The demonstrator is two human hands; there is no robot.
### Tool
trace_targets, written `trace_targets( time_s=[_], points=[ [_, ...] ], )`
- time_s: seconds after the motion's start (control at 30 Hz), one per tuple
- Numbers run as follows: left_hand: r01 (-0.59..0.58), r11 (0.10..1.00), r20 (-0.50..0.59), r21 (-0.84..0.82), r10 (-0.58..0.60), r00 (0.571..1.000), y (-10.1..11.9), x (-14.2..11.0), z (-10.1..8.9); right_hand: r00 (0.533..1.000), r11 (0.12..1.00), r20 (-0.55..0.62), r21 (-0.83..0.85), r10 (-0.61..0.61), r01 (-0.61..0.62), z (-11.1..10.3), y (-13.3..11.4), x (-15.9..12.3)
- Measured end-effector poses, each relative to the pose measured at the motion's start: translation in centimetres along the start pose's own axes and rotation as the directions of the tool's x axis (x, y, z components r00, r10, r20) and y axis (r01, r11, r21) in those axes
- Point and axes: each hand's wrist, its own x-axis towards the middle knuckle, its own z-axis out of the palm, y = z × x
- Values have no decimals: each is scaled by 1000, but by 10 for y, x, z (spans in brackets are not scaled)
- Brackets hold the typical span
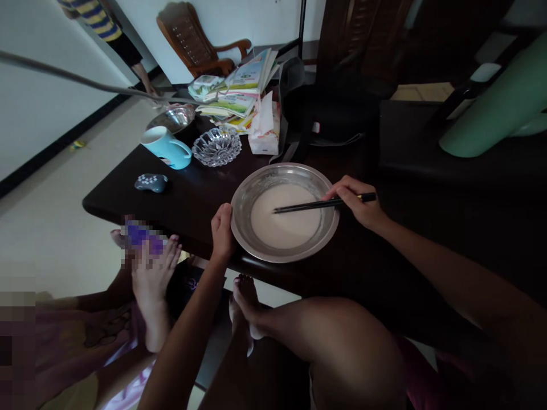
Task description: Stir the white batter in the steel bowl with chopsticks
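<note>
A wide steel bowl (256, 188) holding pale, milky batter (284, 219) sits near the front edge of a dark low table (192, 199). My left hand (222, 230) grips the bowl's left rim, fingers curled over it. My right hand (356, 202) is closed on a pair of black chopsticks (311, 205), whose tips dip into the batter near the middle of the bowl.
Behind the bowl stand a blue mug (166, 147), a cut-glass dish (216, 147), a small steel bowl (173, 118), a tissue pack (265, 125), stacked booklets (239, 91) and a dark bag (325, 114). Another person's feet (154, 279) rest at the left. A wooden chair (192, 40) stands behind.
</note>
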Motion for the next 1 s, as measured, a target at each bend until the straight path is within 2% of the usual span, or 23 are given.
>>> trace_targets(
  time_s=[0.07, 0.13, 0.2, 0.3, 0.37, 0.43, 0.5, 0.6, 0.67, 0.77, 0.83, 0.93, 1.0],
  points=[
    [3, 1000, -3, 1, -3, 1000, 1, 0, 0, 997, 1000, -78, 13, -3, 4, -1, 1, 1],
    [8, 1000, 2, 8, -8, 1000, 2, 0, 1, 988, 995, -153, 95, 22, -7, -2, 2, 1],
    [10, 1000, 4, 15, -10, 1000, 2, 0, 1, 993, 993, -118, 117, 32, -18, -2, 2, 1],
    [6, 1000, -6, 16, -6, 1000, 2, 0, 1, 999, 1000, -30, 10, 11, -11, -2, 1, 1],
    [-4, 1000, -8, 15, 4, 1000, 1, 0, 1, 996, 1000, -90, 1, 7, -7, -2, 0, 1],
    [-11, 1000, 2, 16, 11, 1000, 1, 1, 0, 986, 997, -165, 74, 22, -10, -2, 0, 1],
    [-11, 1000, 8, 13, 11, 1000, 0, 1, 1, 991, 992, -128, 126, 39, -23, -1, 0, 0],
    [-9, 1000, -1, 15, 9, 1000, 1, 0, 1, 1000, 998, -1, 56, 27, -27, -1, 0, 0],
    [-6, 1000, -6, 18, 7, 1000, 2, 0, 1, 999, 1000, -39, 23, 18, -18, -2, 0, 0],
    [6, 1000, 1, 9, -6, 1000, 4, -1, 2, 987, 995, -159, 94, 38, -23, -3, 1, 1],
    [10, 1000, 2, 4, -10, 1000, 4, -1, 2, 992, 992, -116, 118, 58, -44, -3, 1, 1],
    [6, 1000, -4, 11, -6, 1000, 4, -1, 2, 999, 998, -6, 48, 36, -36, -2, 1, 0],
    [3, 1000, -8, 22, -3, 1000, 6, -2, 2, 999, 1000, -54, 28, 8, -6, -2, 1, 0]
  ],
)
